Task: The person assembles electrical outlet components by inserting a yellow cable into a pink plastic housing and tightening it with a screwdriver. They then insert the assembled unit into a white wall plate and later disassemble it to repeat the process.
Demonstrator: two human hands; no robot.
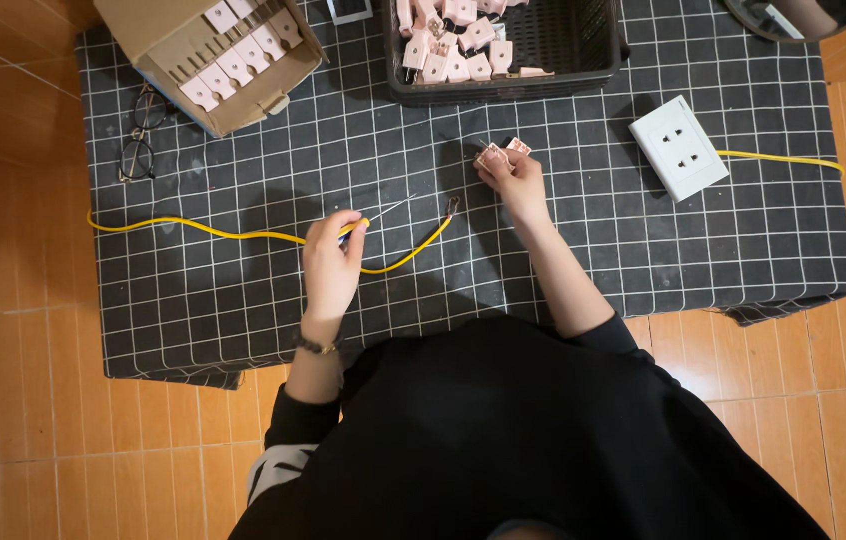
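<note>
"What was laid out there?"

"A low table under a black checked cloth [643, 260]. At its far edge stood a dark basket [503, 92] of pink plug pieces, with a cardboard box [158, 40] to the left holding more of them in rows. A white socket block [679, 147] lay off to the right, and a pair of glasses [138, 135] sat by the box."

"And the hands?"

"A yellow cable [193, 230] ran across the cloth from the left. The left hand [331, 262] was closed round a thin screwdriver [383, 212], its shaft pointing up and to the right, and the cable passed under that hand. The right hand [515, 180] was further back, its fingers pinched shut on a pink plug [503, 152] held just above the cloth. The cable's dark tip [452, 206] lay between the two hands, touching neither."

"So what stage was it?"

"To my eye, the wiring of a plug, with tool and part both gripped but apart. The plug was well clear of the cable tip. I'd judge that joining them called for the plug to be brought down to that tip and held steady, with the screwdriver's point set square into a small screw. I couldn't make out the screws from where I stood."
</note>
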